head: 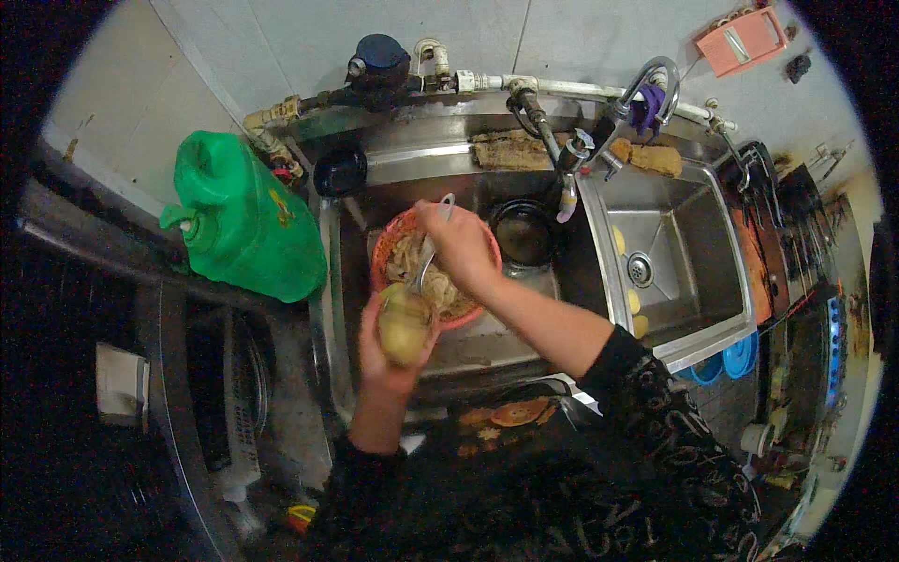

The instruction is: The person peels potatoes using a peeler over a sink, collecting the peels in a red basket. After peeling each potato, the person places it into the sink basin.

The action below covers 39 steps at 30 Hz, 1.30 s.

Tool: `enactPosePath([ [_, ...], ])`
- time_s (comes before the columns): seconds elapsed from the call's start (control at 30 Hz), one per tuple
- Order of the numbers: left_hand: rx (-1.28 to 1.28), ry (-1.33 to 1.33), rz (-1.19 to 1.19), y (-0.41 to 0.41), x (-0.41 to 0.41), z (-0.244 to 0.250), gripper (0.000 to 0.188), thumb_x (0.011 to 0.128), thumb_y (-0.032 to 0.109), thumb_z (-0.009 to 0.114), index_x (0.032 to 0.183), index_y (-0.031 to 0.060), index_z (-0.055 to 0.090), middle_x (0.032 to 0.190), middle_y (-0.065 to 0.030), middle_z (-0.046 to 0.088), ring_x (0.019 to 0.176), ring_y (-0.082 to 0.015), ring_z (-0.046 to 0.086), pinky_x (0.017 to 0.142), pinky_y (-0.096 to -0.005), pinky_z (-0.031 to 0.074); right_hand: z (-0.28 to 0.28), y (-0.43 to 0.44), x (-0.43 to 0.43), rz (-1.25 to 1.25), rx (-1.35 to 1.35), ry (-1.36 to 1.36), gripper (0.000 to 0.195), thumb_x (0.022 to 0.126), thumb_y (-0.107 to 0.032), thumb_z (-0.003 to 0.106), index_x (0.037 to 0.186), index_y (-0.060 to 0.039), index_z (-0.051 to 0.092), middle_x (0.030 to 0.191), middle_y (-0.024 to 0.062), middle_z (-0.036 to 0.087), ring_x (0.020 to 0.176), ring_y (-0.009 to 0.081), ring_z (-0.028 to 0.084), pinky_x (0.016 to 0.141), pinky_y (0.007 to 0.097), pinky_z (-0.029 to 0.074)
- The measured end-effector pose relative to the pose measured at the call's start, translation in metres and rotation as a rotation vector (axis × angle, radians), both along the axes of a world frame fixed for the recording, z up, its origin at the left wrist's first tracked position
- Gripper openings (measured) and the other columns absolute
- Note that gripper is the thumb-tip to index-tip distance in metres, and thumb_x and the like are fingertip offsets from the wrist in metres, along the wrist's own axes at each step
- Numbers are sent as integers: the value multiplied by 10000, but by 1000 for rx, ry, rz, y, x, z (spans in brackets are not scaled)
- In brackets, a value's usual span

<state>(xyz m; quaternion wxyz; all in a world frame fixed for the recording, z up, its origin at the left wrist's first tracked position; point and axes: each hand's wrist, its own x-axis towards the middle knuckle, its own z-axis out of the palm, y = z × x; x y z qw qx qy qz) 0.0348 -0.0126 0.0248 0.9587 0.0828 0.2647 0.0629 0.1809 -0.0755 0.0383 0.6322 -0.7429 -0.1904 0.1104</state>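
Note:
My left hand (393,351) holds a pale yellow potato (405,324), mostly bare of skin, at the near rim of a red plastic basin (493,239). In my right hand (453,242) is a metal utensil (425,270); a looped handle end shows above the fist, and the lower end reaches the potato's top. Motion blur and my fingers hide its exact kind. Pale brown peelings (439,288) lie in the basin, which stands in the large steel sink compartment. Both hands are over the basin's near and middle part.
A dark round bowl (523,232) stands right of the basin. The smaller sink (674,246) holds several yellow pieces along its left side. A faucet (572,168) rises between the compartments. Left stands a green plastic jug (246,225). Sponges (653,160) lie on the back ledge.

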Motion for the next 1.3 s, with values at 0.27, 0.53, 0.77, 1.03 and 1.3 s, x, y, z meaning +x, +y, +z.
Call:
enactPosePath([
  [0.27, 33, 7, -6, 7, -9, -1, 460, 779, 403, 475, 1055, 36, 477, 976, -160, 531, 884, -301, 521, 723, -413, 473, 18, -12, 12, -82, 137, 86, 405, 828, -342, 465, 550, -48, 480, 500, 5, 472, 457, 93, 428, 452, 241, 339],
  [0.53, -119, -180, -131, 2, -9, -3, 443, 776, 397, 491, 1043, 45, 500, 1028, -169, 507, 924, -318, 488, 727, -413, 467, -13, -9, 29, -149, 28, -59, 361, 822, -277, 493, 572, -17, 478, 527, 12, 479, 495, 105, 423, 485, 271, 350],
  [0.77, -84, -20, 29, 7, -9, -5, 527, 770, 418, 473, 1116, 22, 437, 1057, -180, 488, 944, -318, 474, 774, -426, 436, 3, -14, 16, -83, 226, 47, 363, 822, -291, 458, 590, -13, 489, 547, 28, 497, 517, 102, 434, 504, 264, 357],
  [1.03, -42, -227, -229, 3, -14, 6, 416, 815, 424, 416, 1025, 77, 506, 928, -135, 563, 788, -297, 558, 597, -375, 498, -19, -15, 40, -166, -9, -111, 355, 816, -292, 481, 599, -12, 500, 521, 37, 500, 476, 109, 437, 476, 249, 351],
  [1.3, 260, 8, -151, 7, -10, -1, 475, 852, 477, 340, 1053, 72, 485, 941, -84, 576, 766, -188, 583, 592, -333, 507, 13, 6, -1, -22, 312, 96, 359, 787, -343, 523, 607, -32, 515, 534, 30, 501, 451, 122, 446, 449, 247, 360],
])
